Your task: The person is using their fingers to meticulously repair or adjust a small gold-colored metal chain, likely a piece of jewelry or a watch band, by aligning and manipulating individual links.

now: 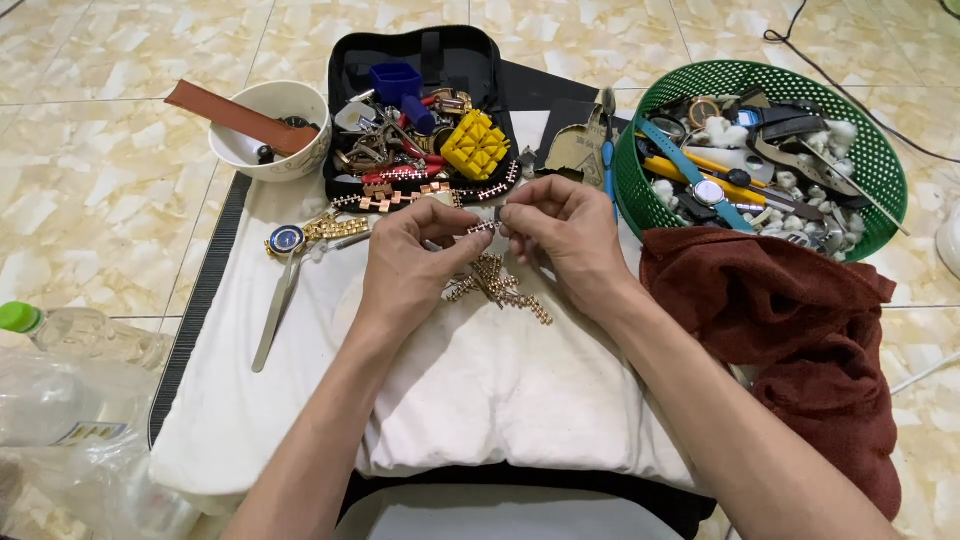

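Landmark: a white cushion [500,390] is taken as reference; its near edge is cut off by the forearms and the frame's bottom.
Left hand: the left hand [410,262] is held above the cushion's far half, fingers pinched shut on a short watch-band piece [482,227].
Right hand: the right hand [565,228] is closed on the same piece from the other side; the exact grip is hidden by the curled fingers.
Loose links: a heap of gold band links [500,288] is laid on the cushion, just under both hands, partly covered by them.
Watch: a blue-faced watch [288,240] is seen off the cushion's far left corner, beside tweezers [275,310].
Tool case: a black case [420,110] is placed beyond the cushion; its contents are too jumbled to be told apart.
Basket: a green basket [760,150] is set beyond the cushion's right corner, above a brown cloth [800,340].
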